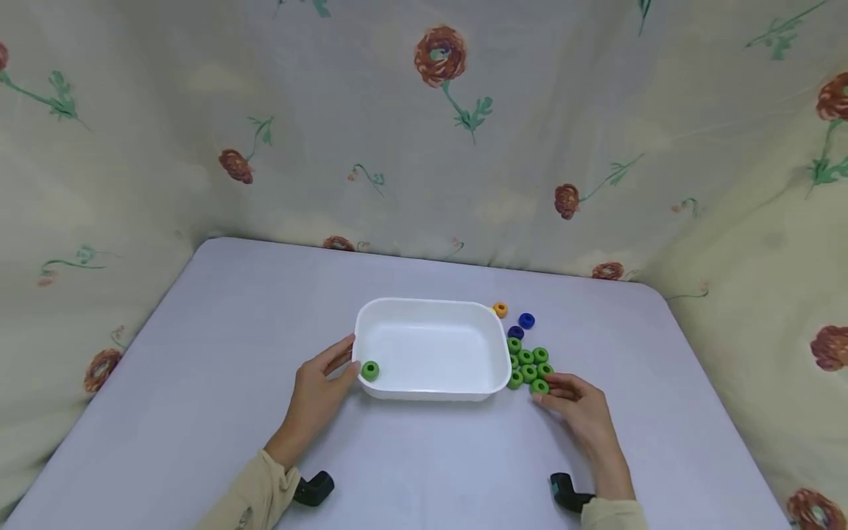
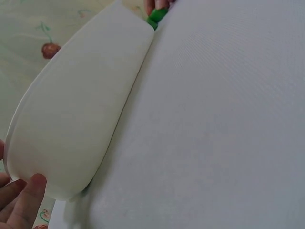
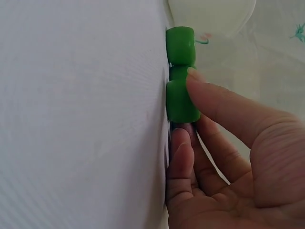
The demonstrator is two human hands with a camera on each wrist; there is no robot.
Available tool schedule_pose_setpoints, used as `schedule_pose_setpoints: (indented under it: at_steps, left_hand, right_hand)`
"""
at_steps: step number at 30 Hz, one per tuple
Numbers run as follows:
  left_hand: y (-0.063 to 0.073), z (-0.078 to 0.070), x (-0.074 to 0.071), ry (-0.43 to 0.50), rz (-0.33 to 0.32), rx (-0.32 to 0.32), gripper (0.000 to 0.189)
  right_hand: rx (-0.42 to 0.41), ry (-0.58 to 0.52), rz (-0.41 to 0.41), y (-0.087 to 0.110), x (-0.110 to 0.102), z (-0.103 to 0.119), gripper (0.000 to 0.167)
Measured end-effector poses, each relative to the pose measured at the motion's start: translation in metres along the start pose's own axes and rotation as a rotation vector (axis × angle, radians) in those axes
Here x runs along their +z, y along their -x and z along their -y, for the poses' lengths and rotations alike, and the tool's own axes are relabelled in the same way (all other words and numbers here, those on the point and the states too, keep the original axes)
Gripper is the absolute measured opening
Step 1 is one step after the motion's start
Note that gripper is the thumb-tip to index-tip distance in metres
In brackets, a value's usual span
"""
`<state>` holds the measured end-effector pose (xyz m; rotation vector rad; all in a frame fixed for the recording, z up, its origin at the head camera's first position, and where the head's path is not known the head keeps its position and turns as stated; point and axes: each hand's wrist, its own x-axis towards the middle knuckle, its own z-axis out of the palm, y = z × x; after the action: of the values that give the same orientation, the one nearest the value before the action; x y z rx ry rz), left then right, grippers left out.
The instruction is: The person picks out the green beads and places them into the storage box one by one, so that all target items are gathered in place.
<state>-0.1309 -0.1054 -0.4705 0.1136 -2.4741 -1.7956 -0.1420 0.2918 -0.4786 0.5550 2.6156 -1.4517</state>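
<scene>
Tray (image 1: pixel 430 350): white, centre of the head view; right end partly covering green beads (image 1: pixel 528 374); beside its upper right corner, a yellow sliver (image 1: pixel 493 312), too small to make out.
Cut off: left fingers at the left edge of the left wrist view; both sleeves (image 1: pixel 252 489) at the bottom of the head view.
Hard to tell: firmness of either hold.
Gripped bead (image 1: pixel 539 387): green; between right thumb and fingertips, at the lower right of the cluster, just beside its neighbours.
Lone bead (image 1: pixel 370 370): green; inside the tray's lower left corner, near the left thumb.
Blue beads (image 1: pixel 526 321), orange bead (image 1: pixel 500 309): above the green cluster.
Left hand (image 1: pixel 318 395): thumb and fingers apart, holding the tray's left end; forearm slanting in from lower left.
Right hand (image 1: pixel 583 412): bead-width pinch round one green bead; wrist at lower right, fingertips towards upper left.
</scene>
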Motion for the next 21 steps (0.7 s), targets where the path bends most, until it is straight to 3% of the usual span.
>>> schedule_pose_setpoints:
  at_steps: [15, 21]
  left_hand:
    - [0.0032, -0.0021, -0.0003, 0.005, -0.001, 0.024, 0.050]
    - [0.0027, -0.0016, -0.0010, 0.010, 0.007, -0.001, 0.051]
  right_hand:
    - [-0.025, 0.069, -0.016, 0.0057, 0.0024, 0.0033, 0.049]
    - [-0.023, 0.051, -0.019, 0.0069, -0.0003, 0.0049, 0.052]
